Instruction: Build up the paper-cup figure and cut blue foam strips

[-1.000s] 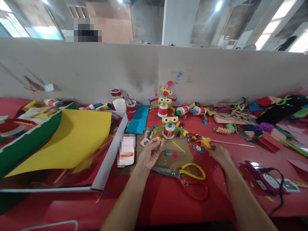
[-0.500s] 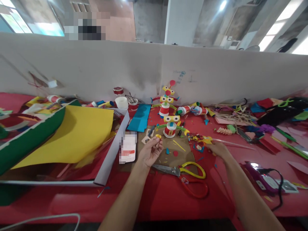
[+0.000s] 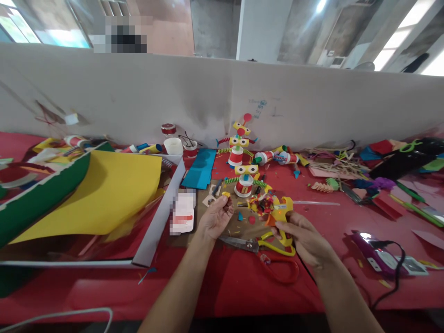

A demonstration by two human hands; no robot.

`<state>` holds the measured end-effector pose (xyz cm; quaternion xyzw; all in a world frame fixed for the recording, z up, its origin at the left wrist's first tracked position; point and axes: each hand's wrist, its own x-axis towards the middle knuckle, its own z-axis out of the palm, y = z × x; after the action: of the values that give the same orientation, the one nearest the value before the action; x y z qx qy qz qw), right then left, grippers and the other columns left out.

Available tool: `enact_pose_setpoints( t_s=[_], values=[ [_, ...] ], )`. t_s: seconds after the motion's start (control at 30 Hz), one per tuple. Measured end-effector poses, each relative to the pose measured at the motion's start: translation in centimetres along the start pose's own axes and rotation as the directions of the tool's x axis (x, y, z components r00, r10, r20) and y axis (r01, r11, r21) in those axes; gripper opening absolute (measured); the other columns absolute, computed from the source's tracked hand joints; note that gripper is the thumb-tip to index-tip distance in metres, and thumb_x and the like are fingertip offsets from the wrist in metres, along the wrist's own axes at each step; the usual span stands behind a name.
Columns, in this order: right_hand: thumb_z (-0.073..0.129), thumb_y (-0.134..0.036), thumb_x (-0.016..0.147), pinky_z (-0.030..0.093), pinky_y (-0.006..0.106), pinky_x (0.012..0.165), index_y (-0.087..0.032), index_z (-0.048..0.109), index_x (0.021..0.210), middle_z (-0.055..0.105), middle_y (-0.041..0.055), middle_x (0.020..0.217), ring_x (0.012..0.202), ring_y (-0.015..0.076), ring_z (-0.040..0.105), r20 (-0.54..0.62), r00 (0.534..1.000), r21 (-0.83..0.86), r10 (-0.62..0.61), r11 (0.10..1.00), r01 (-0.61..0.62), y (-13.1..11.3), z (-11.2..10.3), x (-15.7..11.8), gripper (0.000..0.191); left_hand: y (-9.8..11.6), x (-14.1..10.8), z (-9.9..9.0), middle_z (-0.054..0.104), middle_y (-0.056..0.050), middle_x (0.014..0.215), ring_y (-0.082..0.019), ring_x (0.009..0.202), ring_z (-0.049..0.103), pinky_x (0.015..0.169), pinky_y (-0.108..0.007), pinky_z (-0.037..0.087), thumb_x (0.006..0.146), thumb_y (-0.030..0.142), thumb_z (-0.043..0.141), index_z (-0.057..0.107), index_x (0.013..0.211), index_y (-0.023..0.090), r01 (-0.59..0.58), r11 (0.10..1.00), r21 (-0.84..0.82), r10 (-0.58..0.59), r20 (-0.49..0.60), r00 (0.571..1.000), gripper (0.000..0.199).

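Yellow glue gun near yellow piece

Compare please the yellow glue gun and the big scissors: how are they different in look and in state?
The glue gun is held in the right hand, while the scissors lie unheld, partly on the brown board. The glue gun has a yellow body with a colourful clump around its front; the scissors have bare grey blades, with one yellow and one red handle loop. Both show yellow.

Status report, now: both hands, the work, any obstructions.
Left hand pinching small yellow piece. Right hand gripping yellow glue gun, tip toward left hand. Possible snag: scissors lying close by.
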<state>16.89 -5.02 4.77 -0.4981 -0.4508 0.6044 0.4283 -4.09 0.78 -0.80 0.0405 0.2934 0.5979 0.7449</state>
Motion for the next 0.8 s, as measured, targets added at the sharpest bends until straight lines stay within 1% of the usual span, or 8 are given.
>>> enact_pose_setpoints(
  t_s=[0.13, 0.17, 0.23, 0.3, 0.4, 0.5, 0.6, 0.8],
  values=[
    [0.064, -0.043, 0.075, 0.041, 0.024, 0.057, -0.018, 0.058, 0.075, 0.053, -0.001, 0.063, 0.06, 0.0119, 0.048, -0.029, 0.986, -0.109, -0.162, 0.981, 0.158, 0.9, 1.2, 0.1, 0.025, -0.1, 0.0, 0.0, 0.067, -0.002, 0.07, -0.009, 0.066, 0.062, 0.057, -0.018, 0.049, 0.073, 0.006, 0.064, 0.066, 0.078, 0.012, 0.032, 0.999, 0.009, -0.032, 0.004, 0.999, 0.008],
    [0.063, -0.044, 0.075, 0.041, 0.024, 0.057, -0.018, 0.058, 0.074, 0.052, -0.0014, 0.063, 0.06, 0.0116, 0.046, -0.047, 0.98, -0.132, -0.196, 0.973, 0.188, 1.2, 1.4, 0.2, 0.026, -0.1, 0.0, 0.0, 0.067, -0.002, 0.07, -0.009, 0.066, 0.062, 0.058, -0.018, 0.049, 0.073, 0.006, 0.065, 0.066, 0.078, 0.012, 0.041, 0.999, 0.011, -0.041, 0.006, 0.999, 0.007],
    [0.062, -0.044, 0.076, 0.041, 0.024, 0.058, -0.019, 0.058, 0.08, 0.052, -0.0014, 0.066, 0.061, 0.0117, 0.046, -0.088, 0.968, -0.167, -0.236, 0.961, 0.219, 1.6, 1.7, 0.3, 0.025, 0.0, -0.1, 0.0, 0.067, -0.002, 0.07, -0.009, 0.066, 0.062, 0.058, -0.018, 0.048, 0.072, 0.007, 0.066, 0.066, 0.077, 0.012, 0.044, 0.999, 0.013, -0.044, 0.005, 0.999, 0.007],
    [0.06, -0.045, 0.078, 0.043, 0.025, 0.063, -0.02, 0.059, 0.089, 0.056, 0.0003, 0.075, 0.067, 0.0133, 0.049, -0.109, 0.962, -0.2, -0.251, 0.953, 0.227, 1.9, 2.0, 0.4, 0.027, 0.0, -0.1, 0.0, 0.067, -0.001, 0.07, -0.009, 0.066, 0.062, 0.058, -0.018, 0.048, 0.072, 0.006, 0.066, 0.065, 0.076, 0.012, 0.035, 0.999, 0.018, -0.035, 0.005, 0.999, 0.008],
    [0.056, -0.048, 0.08, 0.046, 0.028, 0.071, -0.021, 0.058, 0.095, 0.059, 0.0039, 0.087, 0.079, 0.0169, 0.053, -0.08, 0.967, -0.252, -0.242, 0.943, 0.216, 2.1, 2.3, 0.5, 0.031, -0.1, -0.1, -0.1, 0.067, 0.0, 0.07, -0.009, 0.068, 0.063, 0.057, -0.018, 0.048, 0.07, 0.005, 0.067, 0.065, 0.075, 0.014, 0.027, 0.999, 0.024, -0.028, 0.012, 1.0, 0.01],
    [0.054, -0.051, 0.08, 0.046, 0.031, 0.078, -0.02, 0.058, 0.094, 0.059, 0.0057, 0.09, 0.086, 0.0189, 0.054, -0.069, 0.97, -0.298, -0.234, 0.932, 0.204, 2.2, 2.4, 0.6, 0.034, -0.3, -0.1, -0.1, 0.067, 0.0, 0.069, -0.009, 0.068, 0.063, 0.057, -0.018, 0.047, 0.07, 0.005, 0.067, 0.064, 0.073, 0.014, 0.026, 0.999, 0.031, -0.027, 0.015, 1.0, 0.01],
    [0.053, -0.052, 0.08, 0.045, 0.033, 0.084, -0.021, 0.058, 0.094, 0.06, 0.0061, 0.092, 0.09, 0.0201, 0.055, -0.083, 0.96, -0.335, -0.267, 0.915, 0.226, 2.3, 2.4, 0.7, 0.034, -0.3, -0.2, -0.1, 0.066, 0.0, 0.069, -0.009, 0.067, 0.063, 0.057, -0.017, 0.047, 0.068, 0.005, 0.069, 0.065, 0.074, 0.014, 0.024, 0.999, 0.04, -0.025, 0.024, 0.999, 0.011],
    [0.053, -0.052, 0.08, 0.044, 0.036, 0.088, -0.02, 0.058, 0.098, 0.062, 0.0081, 0.1, 0.096, 0.0222, 0.056, -0.111, 0.948, -0.396, -0.298, 0.888, 0.233, 2.7, 2.4, 0.7, 0.037, -0.4, -0.2, 0.0, 0.066, 0.0, 0.068, -0.008, 0.066, 0.062, 0.056, -0.016, 0.047, 0.065, 0.005, 0.072, 0.064, 0.071, 0.013, 0.016, 0.998, 0.058, -0.017, 0.013, 1.0, 0.013]
  ],
)
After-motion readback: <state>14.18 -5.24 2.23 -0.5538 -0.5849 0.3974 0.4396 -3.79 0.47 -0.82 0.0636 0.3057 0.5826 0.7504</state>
